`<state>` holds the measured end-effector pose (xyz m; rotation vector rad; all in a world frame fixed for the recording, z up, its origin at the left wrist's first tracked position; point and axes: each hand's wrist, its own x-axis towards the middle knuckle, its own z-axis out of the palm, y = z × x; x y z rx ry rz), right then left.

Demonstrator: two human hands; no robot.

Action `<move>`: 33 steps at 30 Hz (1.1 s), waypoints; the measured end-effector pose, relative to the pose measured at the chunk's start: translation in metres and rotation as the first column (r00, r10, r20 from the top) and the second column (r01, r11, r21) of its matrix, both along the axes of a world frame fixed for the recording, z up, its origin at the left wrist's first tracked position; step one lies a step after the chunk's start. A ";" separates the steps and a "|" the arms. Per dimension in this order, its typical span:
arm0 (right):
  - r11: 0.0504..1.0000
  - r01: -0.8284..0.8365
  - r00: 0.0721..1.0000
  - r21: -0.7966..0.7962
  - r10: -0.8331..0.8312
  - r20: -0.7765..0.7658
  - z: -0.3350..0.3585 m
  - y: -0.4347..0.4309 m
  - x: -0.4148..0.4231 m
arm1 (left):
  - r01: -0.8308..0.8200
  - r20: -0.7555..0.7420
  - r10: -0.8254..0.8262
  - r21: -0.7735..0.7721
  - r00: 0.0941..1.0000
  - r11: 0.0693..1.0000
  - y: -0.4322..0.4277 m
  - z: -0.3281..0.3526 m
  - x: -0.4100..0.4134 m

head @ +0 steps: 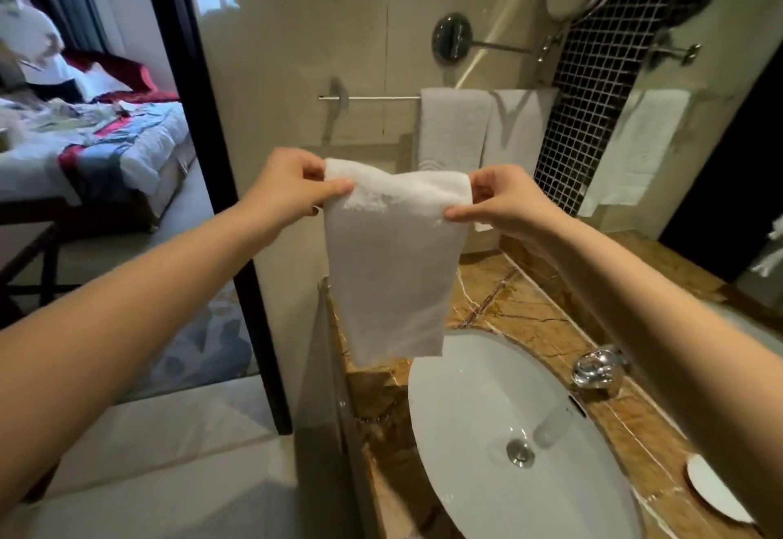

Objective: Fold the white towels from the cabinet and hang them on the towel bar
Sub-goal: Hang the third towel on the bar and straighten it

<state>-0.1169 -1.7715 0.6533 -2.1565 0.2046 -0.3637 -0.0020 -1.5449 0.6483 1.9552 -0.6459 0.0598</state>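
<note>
A folded white towel (392,267) hangs in the air in front of me, above the left end of the counter. My left hand (292,186) pinches its top left corner and my right hand (504,203) pinches its top right corner. On the wall behind it runs the chrome towel bar (368,98). Two white towels hang side by side on the bar's right part, one (453,127) to the left of the other (519,127). The bar's left part is bare.
A brown marble counter (500,301) holds a white sink (508,432) with a chrome tap (597,367). A round mirror (451,37) on an arm sticks out above the bar. A wall mirror fills the right. A dark door frame (212,157) on the left opens to a bedroom.
</note>
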 end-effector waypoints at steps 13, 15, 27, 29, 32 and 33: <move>0.978 0.194 0.978 -0.072 -0.198 -0.064 0.061 0.007 0.025 | 0.220 -0.150 -0.202 0.117 0.968 0.968 -0.004 0.070 0.029; 0.979 0.205 0.976 -0.013 -0.205 -0.076 0.064 0.004 0.023 | 0.222 -0.163 -0.205 0.092 0.965 0.971 -0.006 0.074 0.033; 0.940 0.330 0.939 -0.082 -0.336 -0.073 0.066 -0.004 0.038 | 0.184 -0.271 -0.158 0.074 0.950 0.980 -0.023 0.072 0.065; 0.932 0.358 0.931 -0.055 -0.361 -0.061 0.064 -0.003 0.043 | 0.181 -0.317 -0.153 0.062 0.936 0.982 -0.025 0.071 0.071; 0.920 0.391 0.920 0.020 -0.390 -0.034 0.061 -0.002 0.054 | 0.179 -0.458 -0.176 -0.038 0.871 0.983 -0.024 0.074 0.080; 0.912 0.405 0.914 0.058 -0.405 -0.025 0.060 -0.002 0.058 | 0.190 -0.504 -0.205 -0.082 0.839 0.978 -0.024 0.075 0.083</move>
